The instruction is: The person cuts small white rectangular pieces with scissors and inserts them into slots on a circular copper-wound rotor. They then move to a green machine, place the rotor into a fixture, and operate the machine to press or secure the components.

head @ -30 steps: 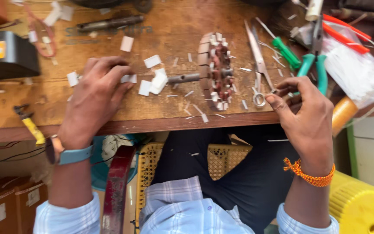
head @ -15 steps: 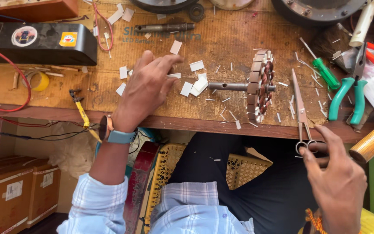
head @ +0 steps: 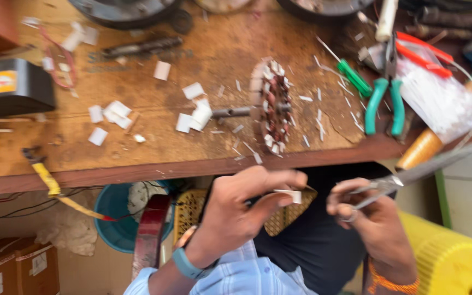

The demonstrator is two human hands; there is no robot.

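Head view: left hand (head: 236,213) fingers (head: 271,179) pinch a small white paper slip (head: 289,195) between thumb and forefinger, held below the counter (head: 214,60) edge. Just right of it, the right hand (head: 372,218) fingers are hooked through the handles of scissors (head: 422,166), blades angled up to the right. Above both hands, on the counter, lie a wound motor armature (head: 271,106), more white paper pieces (head: 195,117) and green-handled pliers (head: 383,101).

A black box (head: 9,93) with a yellow-orange label (head: 1,82) sits left; labelled brown cartons (head: 4,267) stand bottom left.
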